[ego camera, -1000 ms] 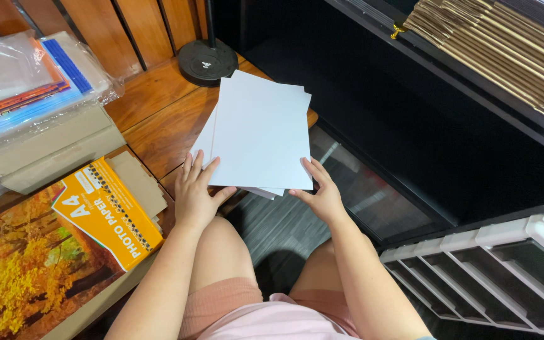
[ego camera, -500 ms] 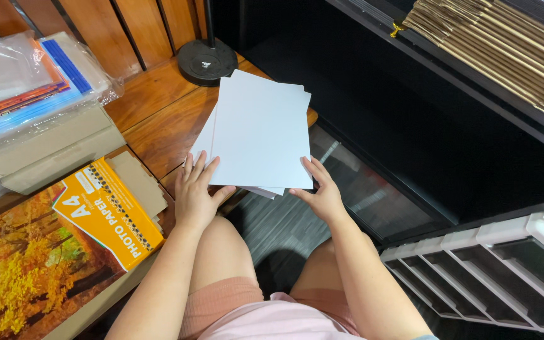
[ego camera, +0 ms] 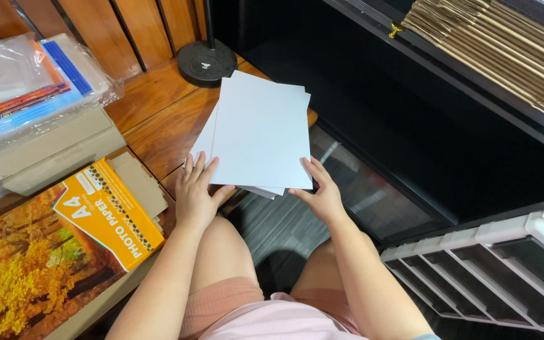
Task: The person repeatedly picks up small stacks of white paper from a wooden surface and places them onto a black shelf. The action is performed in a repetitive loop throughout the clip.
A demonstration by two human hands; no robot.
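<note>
Both hands hold a loose stack of white paper sheets (ego camera: 260,129) above my knees, its sheets slightly fanned. My left hand (ego camera: 195,196) grips the stack's lower left corner, thumb under the edge and fingers spread on top. My right hand (ego camera: 320,192) grips the lower right corner, thumb on top of the sheets. An orange pack of photo paper (ego camera: 109,213) lies just left of my left hand, on a flat cardboard piece (ego camera: 138,184).
A large autumn-tree print (ego camera: 20,277) lies at lower left. Plastic-wrapped packs (ego camera: 26,82) and a cardboard sleeve (ego camera: 51,154) sit on the wooden surface (ego camera: 158,113). A round black stand base (ego camera: 207,62) is behind the sheets. Black shelving (ego camera: 410,126) and a grey drawer rack (ego camera: 492,271) stand right.
</note>
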